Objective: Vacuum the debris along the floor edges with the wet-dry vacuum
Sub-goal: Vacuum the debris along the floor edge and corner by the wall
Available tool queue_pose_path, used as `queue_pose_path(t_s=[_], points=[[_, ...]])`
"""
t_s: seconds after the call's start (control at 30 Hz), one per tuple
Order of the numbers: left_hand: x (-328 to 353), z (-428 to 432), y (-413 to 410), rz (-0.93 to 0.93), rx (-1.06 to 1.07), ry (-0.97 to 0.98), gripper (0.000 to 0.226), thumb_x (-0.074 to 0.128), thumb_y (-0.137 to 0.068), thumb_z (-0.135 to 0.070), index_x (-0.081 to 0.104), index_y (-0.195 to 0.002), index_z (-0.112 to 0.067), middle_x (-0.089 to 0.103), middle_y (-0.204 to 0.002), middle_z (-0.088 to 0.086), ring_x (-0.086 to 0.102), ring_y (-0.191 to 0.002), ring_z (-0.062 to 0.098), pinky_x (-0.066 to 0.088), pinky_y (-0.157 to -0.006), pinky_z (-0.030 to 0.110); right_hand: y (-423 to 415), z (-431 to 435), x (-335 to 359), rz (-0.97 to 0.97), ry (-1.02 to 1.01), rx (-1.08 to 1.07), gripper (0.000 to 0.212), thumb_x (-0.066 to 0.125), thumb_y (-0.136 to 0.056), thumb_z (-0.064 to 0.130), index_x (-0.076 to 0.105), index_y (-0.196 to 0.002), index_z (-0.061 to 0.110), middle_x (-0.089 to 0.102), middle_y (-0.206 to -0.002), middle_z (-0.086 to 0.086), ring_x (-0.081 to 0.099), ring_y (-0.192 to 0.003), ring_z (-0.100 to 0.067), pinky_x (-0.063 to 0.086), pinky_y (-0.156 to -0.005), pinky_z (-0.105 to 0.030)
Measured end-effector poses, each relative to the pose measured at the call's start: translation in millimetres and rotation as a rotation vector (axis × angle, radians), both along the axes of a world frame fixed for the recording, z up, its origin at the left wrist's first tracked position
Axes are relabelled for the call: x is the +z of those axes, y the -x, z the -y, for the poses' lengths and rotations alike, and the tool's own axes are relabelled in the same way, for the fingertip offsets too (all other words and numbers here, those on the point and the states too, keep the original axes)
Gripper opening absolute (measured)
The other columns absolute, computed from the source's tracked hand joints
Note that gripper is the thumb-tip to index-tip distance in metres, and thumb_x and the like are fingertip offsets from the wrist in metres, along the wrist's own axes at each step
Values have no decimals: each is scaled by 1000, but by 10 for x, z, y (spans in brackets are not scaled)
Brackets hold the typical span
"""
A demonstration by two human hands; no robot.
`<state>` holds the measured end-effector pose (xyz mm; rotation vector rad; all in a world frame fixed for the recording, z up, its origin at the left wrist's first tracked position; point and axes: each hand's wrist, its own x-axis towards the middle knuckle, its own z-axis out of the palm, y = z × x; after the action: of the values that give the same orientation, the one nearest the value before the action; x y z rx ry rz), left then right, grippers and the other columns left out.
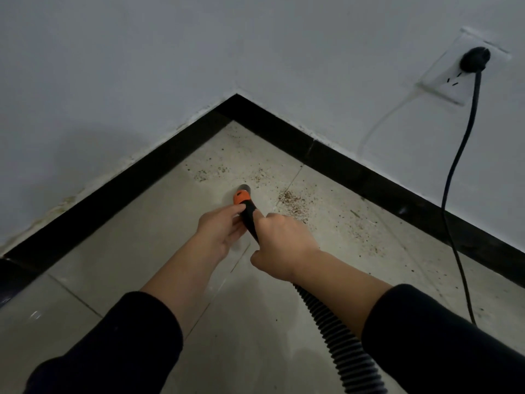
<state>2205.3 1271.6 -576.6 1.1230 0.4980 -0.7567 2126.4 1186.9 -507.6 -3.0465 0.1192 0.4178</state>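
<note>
Head view: corner of a tiled floor [113, 265] where two pale walls [113, 52] meet, with a black skirting board [341, 166] along both.
Vacuum hose [335, 336]: black and ribbed, it comes in from the lower right and rises to the hands as a rigid black tube.
Nozzle [245, 188]: grey mouth past an orange collar [241, 198], low over the tile near the corner; contact with the floor cannot be told.
Right grip [284, 245]: wrapped round the black tube, forefinger laid along it.
Left grip [224, 231]: fingers curled on the tube from the left, just behind the collar.
Debris [292, 201]: brown crumbs, densest just right of the nozzle; thinner scatter lies toward the corner and beside the right skirting.
Wall outlet [460, 78]: on the right wall, black plug [474, 59] in it, cord [454, 180] hanging to the floor.
Sleeves [113, 351]: black.
</note>
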Motion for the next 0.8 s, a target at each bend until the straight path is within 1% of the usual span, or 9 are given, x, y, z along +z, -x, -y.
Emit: queue_pose_path(t_s=[0.07,0.13,0.3,0.37,0.43,0.53,0.6,0.7,0.8], points=[[18,-6,-33,20,-6,-14,36,60,-94,-3,54,-127,8,64,-108,23,65,-85,23,53,-70,29,-49,7,-4,0,-10,0,44,59,-82,18,44,-122,8,32,-70,1,37,-63,-17,24,-44,-25],[17,-13,-60,35,1,-37,38,61,-94,-4,54,-130,7,65,-107,23,66,-83,22,54,-66,27,-93,8,-13,3,-25,10,42,59,-82,19,45,-120,9,34,-70,1,37,-60,-16,25,-43,-25],[94,14,-200,56,-67,-144,34,62,-94,-7,56,-125,6,64,-96,23,66,-81,25,54,-79,33,-176,70,8,1,-64,-7,34,61,-80,19,47,-111,11,41,-72,-1,38,-56,-13,29,-43,-26],[148,5,-271,67,-124,-171,34,62,-94,-7,56,-125,6,63,-91,23,66,-81,26,53,-79,33,-202,84,36,-5,-70,-3,30,60,-80,19,49,-107,11,44,-73,-2,42,-57,-14,31,-43,-26],[169,-25,-325,69,-172,-187,35,62,-94,-8,55,-126,7,64,-94,24,66,-83,27,54,-76,33,-231,76,64,-13,-74,-1,29,60,-80,19,50,-106,11,47,-75,-3,46,-59,-15,34,-44,-26],[134,-102,-405,57,-205,-192,37,62,-94,-9,55,-128,6,63,-104,26,65,-92,28,52,-73,31,-278,31,49,-19,-67,8,32,61,-81,20,49,-108,11,46,-75,-2,45,-59,-15,33,-43,-25],[85,-175,-446,43,-192,-178,35,63,-94,-9,57,-126,5,62,-105,26,64,-94,29,52,-71,31,-298,-11,5,-9,-72,11,33,62,-80,22,48,-109,12,45,-74,-2,44,-58,-14,30,-43,-26],[18,-272,-478,28,-157,-134,33,64,-93,-10,58,-122,3,63,-103,25,65,-89,26,51,-77,31,-328,-82,-85,8,-80,18,39,62,-79,24,47,-113,13,44,-74,-1,42,-57,-14,30,-44,-27],[-27,-342,-490,27,-117,-99,33,65,-93,-11,58,-122,2,63,-107,24,65,-87,23,53,-72,29,-358,-135,-134,21,-93,19,43,63,-78,25,46,-116,15,45,-75,-1,42,-58,-14,32,-45,-27]])
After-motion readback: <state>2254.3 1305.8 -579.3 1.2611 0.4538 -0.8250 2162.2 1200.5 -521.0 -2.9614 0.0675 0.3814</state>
